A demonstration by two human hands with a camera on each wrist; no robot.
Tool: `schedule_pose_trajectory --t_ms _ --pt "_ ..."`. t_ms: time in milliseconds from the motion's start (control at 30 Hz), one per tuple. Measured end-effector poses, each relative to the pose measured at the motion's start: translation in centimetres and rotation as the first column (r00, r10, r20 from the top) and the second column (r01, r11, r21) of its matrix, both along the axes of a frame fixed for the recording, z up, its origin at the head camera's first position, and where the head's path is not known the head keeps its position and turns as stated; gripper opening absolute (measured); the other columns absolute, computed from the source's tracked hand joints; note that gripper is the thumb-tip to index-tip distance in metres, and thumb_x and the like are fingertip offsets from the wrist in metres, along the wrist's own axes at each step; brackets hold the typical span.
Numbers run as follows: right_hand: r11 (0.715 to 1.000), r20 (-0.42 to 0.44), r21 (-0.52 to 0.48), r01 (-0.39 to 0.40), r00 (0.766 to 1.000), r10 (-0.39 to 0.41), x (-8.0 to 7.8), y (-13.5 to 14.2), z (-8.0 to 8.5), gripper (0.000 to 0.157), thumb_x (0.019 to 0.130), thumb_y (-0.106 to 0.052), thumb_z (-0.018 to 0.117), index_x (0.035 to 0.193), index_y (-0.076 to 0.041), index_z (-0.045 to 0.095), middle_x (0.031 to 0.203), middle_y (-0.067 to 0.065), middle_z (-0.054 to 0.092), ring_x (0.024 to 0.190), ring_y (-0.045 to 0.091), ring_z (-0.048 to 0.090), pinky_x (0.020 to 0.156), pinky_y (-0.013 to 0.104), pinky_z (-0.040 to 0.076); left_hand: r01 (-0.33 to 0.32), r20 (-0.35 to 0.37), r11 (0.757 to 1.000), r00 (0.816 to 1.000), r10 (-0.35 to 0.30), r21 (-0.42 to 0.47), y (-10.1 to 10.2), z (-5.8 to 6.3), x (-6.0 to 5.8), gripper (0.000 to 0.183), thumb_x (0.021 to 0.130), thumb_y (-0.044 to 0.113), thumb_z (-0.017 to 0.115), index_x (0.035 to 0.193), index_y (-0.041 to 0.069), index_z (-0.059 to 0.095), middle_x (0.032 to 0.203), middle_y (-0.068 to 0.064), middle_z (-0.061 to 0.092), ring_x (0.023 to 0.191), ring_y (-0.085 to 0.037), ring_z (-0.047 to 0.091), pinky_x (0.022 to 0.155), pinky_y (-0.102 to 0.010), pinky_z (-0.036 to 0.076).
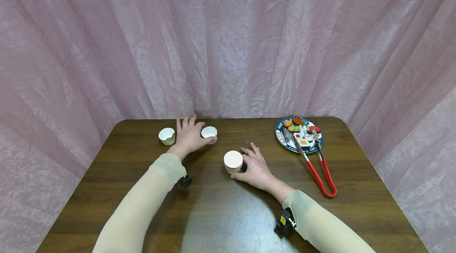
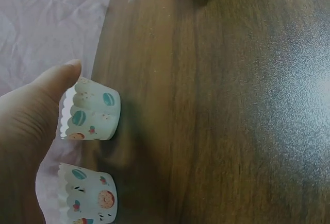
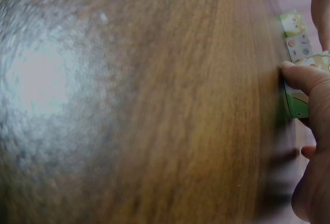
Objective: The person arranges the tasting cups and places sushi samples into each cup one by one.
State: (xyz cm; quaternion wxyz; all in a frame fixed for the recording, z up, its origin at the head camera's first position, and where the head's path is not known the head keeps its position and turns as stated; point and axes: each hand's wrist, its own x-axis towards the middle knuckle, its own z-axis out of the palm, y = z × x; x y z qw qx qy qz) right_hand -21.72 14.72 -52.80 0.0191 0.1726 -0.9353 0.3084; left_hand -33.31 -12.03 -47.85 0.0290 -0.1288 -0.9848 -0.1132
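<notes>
Green paper cup (image 1: 233,162) is being held mouth up near the middle of the wooden surface (image 1: 217,213), clamped between the thumb and fingers of the right hand (image 1: 255,169). Right forearm is angling in from the near right; thumb is pressing the cup's near side, other fingers are extending along its far right. Red-handled tongs (image 1: 315,176) are lying to the right, handle bend toward the person, arms apart, tips over the plate. Left forearm is slanting in from the near left; left hand (image 1: 190,138) is holding its fingers spread apart, thumb crossing the near side of a white-mouthed cup (image 1: 209,131); firmness of contact: cannot tell. Patterned cup (image 1: 167,136) is standing just left of that hand. Blue-rimmed plate (image 1: 279,137) is carrying sushi-like pieces (image 1: 304,142). Pink curtain (image 1: 228,47) is hanging behind.
</notes>
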Motion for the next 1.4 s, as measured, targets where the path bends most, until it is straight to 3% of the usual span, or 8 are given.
schedule_pose_trajectory --t_ms 300,600,833,1167,1400 --pt "1.000 0.009 0.007 0.003 1.000 -0.003 0.0 0.0 0.0 0.068 0.074 -0.049 0.089 0.128 -0.011 0.070 0.154 0.011 0.047 0.155 0.034 0.012 0.121 0.060 0.014 0.006 -0.017 1.000 1.000 -0.006 0.005 -0.3 1.2 0.4 0.092 0.087 0.078 0.057 0.152 0.014 0.048 0.166 -0.019 0.022 0.154 -0.042 0.003 0.117 -0.067 -0.007" --pt "1.000 0.007 0.005 0.004 1.000 -0.004 -0.1 0.0 -0.1 0.069 0.074 -0.049 0.089 0.128 -0.011 0.070 0.154 0.011 0.048 0.155 0.034 0.012 0.121 0.059 0.014 0.019 -0.035 0.997 0.999 -0.017 0.078 -0.5 1.6 0.6 0.091 0.088 0.076 0.058 0.155 0.015 0.045 0.167 -0.019 0.019 0.154 -0.042 0.001 0.117 -0.067 -0.008" --pt "1.000 0.010 0.001 -0.001 1.000 0.001 -0.1 0.0 0.1 0.068 0.074 -0.049 0.089 0.128 -0.011 0.070 0.154 0.012 0.047 0.155 0.035 0.012 0.121 0.058 0.014 0.044 -0.064 0.994 0.997 -0.038 0.096 -0.6 2.7 1.4 0.090 0.088 0.076 0.057 0.155 0.016 0.045 0.167 -0.019 0.019 0.154 -0.041 0.002 0.118 -0.068 -0.003" --pt "1.000 0.010 -0.009 -0.006 1.000 0.006 0.0 -0.1 0.2 0.067 0.074 -0.048 0.089 0.128 -0.011 0.070 0.154 0.012 0.048 0.154 0.037 0.013 0.121 0.059 0.013 0.079 -0.098 0.984 0.993 -0.063 0.160 -0.8 4.0 2.1 0.088 0.089 0.072 0.062 0.153 0.014 0.047 0.167 -0.019 0.019 0.154 -0.042 0.004 0.119 -0.064 -0.006" --pt "1.000 0.012 -0.011 -0.006 1.000 0.006 0.2 -0.1 0.4 0.068 0.074 -0.048 0.089 0.127 -0.010 0.070 0.154 0.012 0.048 0.155 0.036 0.012 0.120 0.061 0.014 0.118 -0.102 0.980 0.989 -0.102 0.163 -0.9 5.2 3.1 0.092 0.087 0.078 0.057 0.156 0.018 0.043 0.169 -0.014 0.015 0.156 -0.036 -0.002 0.120 -0.064 -0.003"
